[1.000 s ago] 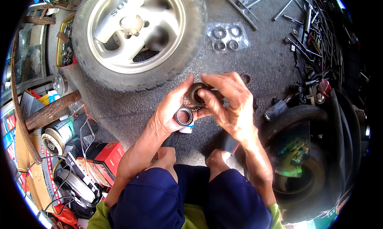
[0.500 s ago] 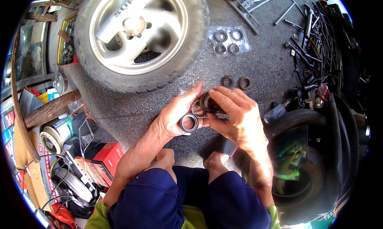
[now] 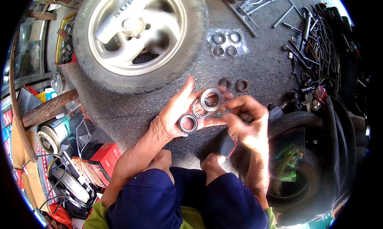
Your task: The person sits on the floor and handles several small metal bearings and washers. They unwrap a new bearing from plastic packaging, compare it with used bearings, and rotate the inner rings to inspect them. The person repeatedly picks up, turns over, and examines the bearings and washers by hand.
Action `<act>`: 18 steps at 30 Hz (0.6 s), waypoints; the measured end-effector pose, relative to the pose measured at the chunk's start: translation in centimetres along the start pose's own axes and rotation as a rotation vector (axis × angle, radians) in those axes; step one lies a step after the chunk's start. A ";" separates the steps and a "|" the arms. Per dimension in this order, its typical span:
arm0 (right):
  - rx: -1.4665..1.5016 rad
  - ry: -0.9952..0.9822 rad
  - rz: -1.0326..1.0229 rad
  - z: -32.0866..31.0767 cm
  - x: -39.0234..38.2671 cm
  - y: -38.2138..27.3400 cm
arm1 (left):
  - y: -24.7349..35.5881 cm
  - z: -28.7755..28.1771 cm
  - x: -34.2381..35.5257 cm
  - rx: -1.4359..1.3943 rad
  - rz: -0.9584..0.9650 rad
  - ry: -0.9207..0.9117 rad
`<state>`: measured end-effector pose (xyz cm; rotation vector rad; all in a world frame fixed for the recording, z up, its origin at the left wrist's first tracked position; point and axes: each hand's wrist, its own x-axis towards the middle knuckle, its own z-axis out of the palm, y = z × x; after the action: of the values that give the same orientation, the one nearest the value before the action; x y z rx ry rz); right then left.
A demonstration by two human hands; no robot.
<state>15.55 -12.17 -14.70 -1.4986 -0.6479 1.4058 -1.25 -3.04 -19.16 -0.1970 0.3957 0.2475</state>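
Observation:
My left hand (image 3: 172,114) lies palm up with its fingers stretched out, carrying several metal bearing parts. A smooth steel ring (image 3: 219,101) rests on its fingers, overlapping a thin ball-bearing ring (image 3: 195,111). Nearer the wrist sits a darker bearing ring (image 3: 183,129) with balls around its rim. My right hand (image 3: 255,119) is just to the right, partly blurred, its fingers bent and apart with nothing visible in them. Beyond the hands, two brown ring seals (image 3: 248,85) lie on the floor. A clear plastic pack (image 3: 243,42) farther away contains several rings.
A wheel with a tyre (image 3: 139,80) lies at the far left. Metal tools (image 3: 307,25) are heaped at the far right. Old tyres (image 3: 297,116) stand at the right. On the left are a wooden-handled hammer (image 3: 52,108), a red box (image 3: 107,159) and loose clutter.
My right hand has let go of the steel ring and drawn back to the right. The ring now lies face up on my left fingers.

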 end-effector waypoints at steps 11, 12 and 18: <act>-0.812 -0.078 -0.469 2.6 -0.4 -0.5 | -0.3 0.5 -0.2 0.062 -0.002 0.000; -0.794 -0.083 -0.459 2.7 -0.5 -0.3 | -0.3 0.4 -0.2 0.068 -0.006 -0.004; -0.723 -0.133 -0.436 3.0 -0.7 0.0 | -0.6 0.5 -0.3 0.115 -0.018 0.014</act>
<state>12.58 -11.93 -14.04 -1.6567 -1.5827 0.9708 -1.11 -3.57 -18.48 -0.0889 0.4202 0.2048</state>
